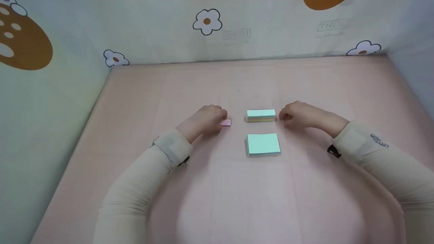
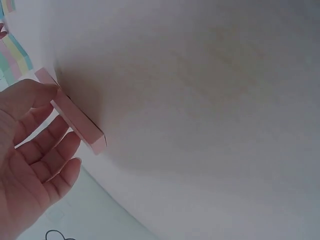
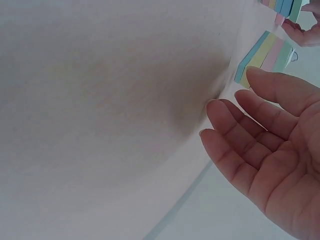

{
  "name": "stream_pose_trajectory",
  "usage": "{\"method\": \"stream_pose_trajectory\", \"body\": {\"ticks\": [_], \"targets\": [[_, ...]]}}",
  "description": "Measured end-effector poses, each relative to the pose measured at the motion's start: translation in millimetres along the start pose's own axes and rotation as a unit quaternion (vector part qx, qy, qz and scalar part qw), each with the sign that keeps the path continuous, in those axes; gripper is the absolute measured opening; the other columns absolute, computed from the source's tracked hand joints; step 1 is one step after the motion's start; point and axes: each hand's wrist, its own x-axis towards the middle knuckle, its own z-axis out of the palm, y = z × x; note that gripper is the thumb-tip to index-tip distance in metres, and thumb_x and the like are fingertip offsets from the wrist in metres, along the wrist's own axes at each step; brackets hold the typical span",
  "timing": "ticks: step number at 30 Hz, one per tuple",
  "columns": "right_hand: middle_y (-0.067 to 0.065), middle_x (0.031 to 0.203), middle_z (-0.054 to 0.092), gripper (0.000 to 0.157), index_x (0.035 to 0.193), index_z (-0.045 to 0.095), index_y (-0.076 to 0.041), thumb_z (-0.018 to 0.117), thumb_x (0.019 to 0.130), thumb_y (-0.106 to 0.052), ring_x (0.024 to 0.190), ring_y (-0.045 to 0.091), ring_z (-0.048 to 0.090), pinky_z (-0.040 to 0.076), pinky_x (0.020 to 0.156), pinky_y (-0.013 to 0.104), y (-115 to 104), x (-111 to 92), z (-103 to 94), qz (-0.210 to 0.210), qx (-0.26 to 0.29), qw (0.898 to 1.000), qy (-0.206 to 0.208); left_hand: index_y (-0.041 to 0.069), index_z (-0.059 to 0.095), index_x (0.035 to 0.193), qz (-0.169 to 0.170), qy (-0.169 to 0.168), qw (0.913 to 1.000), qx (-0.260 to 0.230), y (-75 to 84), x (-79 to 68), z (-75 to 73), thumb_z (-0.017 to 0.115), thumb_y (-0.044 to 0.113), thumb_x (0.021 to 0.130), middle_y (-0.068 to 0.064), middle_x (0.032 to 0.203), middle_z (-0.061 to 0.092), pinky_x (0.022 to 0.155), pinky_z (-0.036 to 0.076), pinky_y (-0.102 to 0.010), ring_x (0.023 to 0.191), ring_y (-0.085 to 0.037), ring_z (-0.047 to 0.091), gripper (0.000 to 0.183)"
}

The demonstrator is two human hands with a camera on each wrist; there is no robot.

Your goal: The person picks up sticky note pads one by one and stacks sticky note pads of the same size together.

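In the head view my left hand (image 1: 208,118) pinches a small pink sticky note pad (image 1: 226,123), whose end sticks out past the fingers. The left wrist view shows this pink block (image 2: 80,122) between thumb and fingers, standing on its narrow side close over the table. To its right lies a narrow sticky note stack (image 1: 260,114), mint on top with a yellow layer below. My right hand (image 1: 303,115) is just right of that stack, fingers loosely bent and holding nothing. From the right wrist, a striped stack (image 3: 265,57) shows blue, yellow, pink and green layers beyond the thumb.
A wider mint-topped sticky note stack (image 1: 263,144) lies nearer me, in front of the narrow one. The pink table (image 1: 251,203) meets a pale wall (image 1: 162,34) with flower prints at the back, and side walls rise left and right.
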Motion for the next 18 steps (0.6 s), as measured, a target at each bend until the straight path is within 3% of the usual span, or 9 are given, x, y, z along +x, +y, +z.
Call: {"method": "stream_pose_trajectory", "body": {"ticks": [12, 18], "targets": [[0.016, 0.102, 0.063, 0.026, 0.107, 0.062, 0.004, 0.056, 0.082, -0.002, 0.093, 0.028, 0.055, 0.044, 0.084, 0.044, 0.6, 1.5, 2.7, 0.007, -0.009, 1.000, 0.007, 0.001, 0.059, 0.106, 0.005, -0.013, 0.9999, -0.010, -0.6, 3.5, 1.3, 0.055, 0.006, 0.085, -0.012, 0.098, 0.059, 0.081, 0.044, -0.034, 0.082, -0.022, 0.048, 0.022], [0.016, 0.101, 0.063, 0.025, 0.106, 0.062, 0.004, 0.056, 0.082, -0.001, 0.092, 0.028, 0.056, 0.045, 0.083, 0.044, -0.5, 1.1, 3.3, 0.004, -0.010, 1.000, 0.009, 0.003, 0.060, 0.103, -0.010, -0.030, 0.9994, -0.010, 3.1, 8.1, -3.2, 0.057, 0.007, 0.084, -0.010, 0.093, 0.058, 0.075, 0.041, -0.031, 0.080, -0.021, 0.046, 0.020]]}}
